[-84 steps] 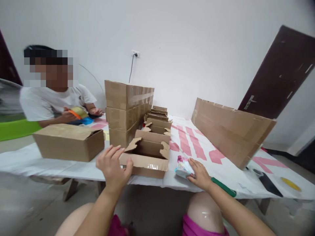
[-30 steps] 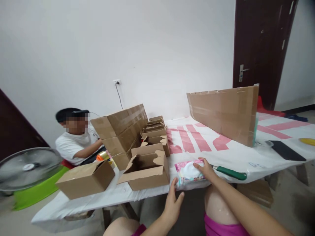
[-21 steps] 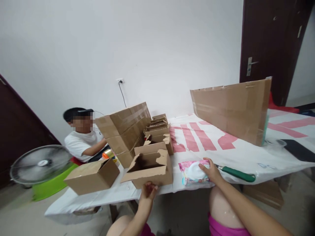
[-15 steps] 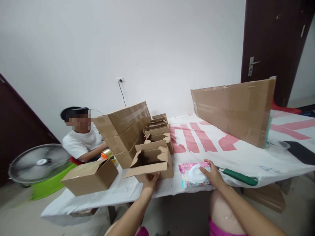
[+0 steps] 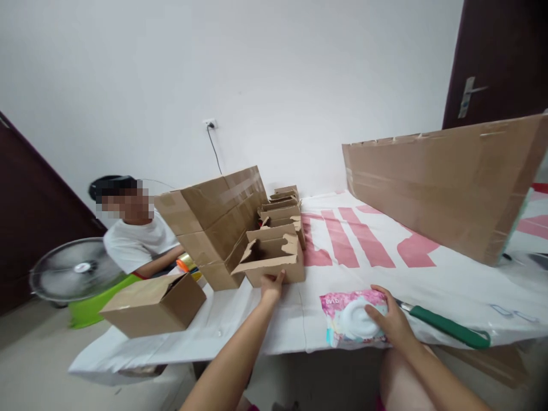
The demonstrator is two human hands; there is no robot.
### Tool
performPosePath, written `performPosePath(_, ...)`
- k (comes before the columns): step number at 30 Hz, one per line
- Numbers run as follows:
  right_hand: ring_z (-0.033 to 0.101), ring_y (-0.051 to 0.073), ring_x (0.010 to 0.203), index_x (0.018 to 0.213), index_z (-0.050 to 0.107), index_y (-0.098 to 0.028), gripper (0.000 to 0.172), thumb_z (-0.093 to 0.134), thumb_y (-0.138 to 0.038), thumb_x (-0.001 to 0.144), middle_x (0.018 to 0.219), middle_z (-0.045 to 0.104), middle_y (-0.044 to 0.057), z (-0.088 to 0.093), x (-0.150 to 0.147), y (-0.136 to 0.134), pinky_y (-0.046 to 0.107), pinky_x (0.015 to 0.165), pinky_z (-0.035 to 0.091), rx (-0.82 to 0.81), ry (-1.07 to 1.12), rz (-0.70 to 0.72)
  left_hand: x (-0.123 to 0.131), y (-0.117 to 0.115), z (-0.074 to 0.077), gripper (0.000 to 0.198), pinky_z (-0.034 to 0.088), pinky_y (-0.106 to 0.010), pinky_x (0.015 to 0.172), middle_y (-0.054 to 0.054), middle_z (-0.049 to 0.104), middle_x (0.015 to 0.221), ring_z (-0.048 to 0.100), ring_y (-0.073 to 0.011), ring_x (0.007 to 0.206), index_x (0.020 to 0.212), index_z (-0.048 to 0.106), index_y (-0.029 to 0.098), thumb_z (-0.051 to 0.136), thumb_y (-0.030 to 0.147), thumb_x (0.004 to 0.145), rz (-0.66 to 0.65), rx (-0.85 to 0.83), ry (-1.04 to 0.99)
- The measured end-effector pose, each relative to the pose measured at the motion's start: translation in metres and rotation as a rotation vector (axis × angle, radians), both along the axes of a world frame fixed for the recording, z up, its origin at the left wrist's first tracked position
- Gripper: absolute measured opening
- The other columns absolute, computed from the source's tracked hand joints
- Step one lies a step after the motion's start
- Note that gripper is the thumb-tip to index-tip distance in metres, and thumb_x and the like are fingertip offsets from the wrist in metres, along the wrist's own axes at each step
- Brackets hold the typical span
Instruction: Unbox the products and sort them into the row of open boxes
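Note:
My left hand [image 5: 271, 287] lies against the front outer wall of an open cardboard box [image 5: 295, 268], thumb and fingers apart. This box has ragged cut-outs in its upper edges and a flap folded out on its left. It stands at the near end of a row of similar open boxes [image 5: 280, 211]. My right hand [image 5: 391, 319] is closed on the right end of a pink wet wipes pack [image 5: 338, 305] with a white lid, near the table's front edge. Beside that hand lies a tool with a green handle [image 5: 449, 326]; its metal end is partly hidden.
Taped, stacked cardboard boxes [image 5: 222, 205] form a wall left of the row. A separate box [image 5: 149, 308] stands front left, near a seated person [image 5: 141, 240] and a fan [image 5: 71, 268]. A tall cardboard panel [image 5: 440, 182] stands right on the cloth-covered table [image 5: 286, 334].
My left hand and the near box have moved away from me, closer to the row. My right hand stays on the wipes pack. The view has shifted slightly.

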State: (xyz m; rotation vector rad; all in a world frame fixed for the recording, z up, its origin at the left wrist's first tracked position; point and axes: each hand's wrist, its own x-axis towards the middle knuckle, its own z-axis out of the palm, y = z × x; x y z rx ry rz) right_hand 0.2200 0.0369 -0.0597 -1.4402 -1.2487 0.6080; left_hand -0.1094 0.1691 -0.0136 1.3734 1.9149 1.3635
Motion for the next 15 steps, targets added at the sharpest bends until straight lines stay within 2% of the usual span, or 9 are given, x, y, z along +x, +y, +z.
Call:
performPosePath(3,0.055,0.031,0.115,0.12,0.052,-0.021,0.067,0.062,-0.06,0.067,0.122,0.061,0.012,-0.003,0.001,-0.001,0.046,0.102,0.041,-0.001,-0.011,-0.005,0.006,0.025,0.003,0.034,0.049,-0.034,0.058,-0.009,0.065,0.073,0.065,-0.0281,0.076,0.078,0.062,0.013,0.07,0.046,0.074,0.048,-0.07,0.035)
performPosePath(5,0.055,0.031,0.116,0.121,0.052,-0.02,0.067,0.061,-0.06,0.067,0.123,0.06,0.012,-0.004,0.002,-0.001,0.046,0.102,0.041,-0.012,-0.021,-0.01,0.007,0.041,0.005,0.035,0.053,-0.035,0.067,-0.009,0.067,0.088,0.065,-0.0245,0.084,0.092,0.063,0.011,0.065,0.043,0.081,0.067,-0.112,0.055)
performPosePath(9,0.057,0.031,0.113,0.12,0.053,-0.02,0.068,0.061,-0.061,0.067,0.121,0.062,0.012,-0.003,0.002,-0.003,0.045,0.102,0.042,-0.02,-0.03,-0.026,0.006,0.07,0.007,0.034,0.053,-0.041,0.084,-0.008,0.06,0.117,0.061,-0.02,0.1,0.118,0.055,0.016,0.057,0.035,0.091,0.084,-0.18,0.095)
performPosePath(15,0.058,0.031,0.112,0.121,0.054,-0.019,0.07,0.061,-0.061,0.066,0.121,0.062,0.012,-0.005,0.002,-0.003,0.044,0.101,0.044,-0.02,-0.043,-0.042,0.004,0.104,0.007,0.036,0.053,-0.042,0.086,-0.009,0.058,0.121,0.06,-0.0218,0.104,0.121,0.054,0.016,0.058,0.034,0.09,0.114,-0.248,0.166)
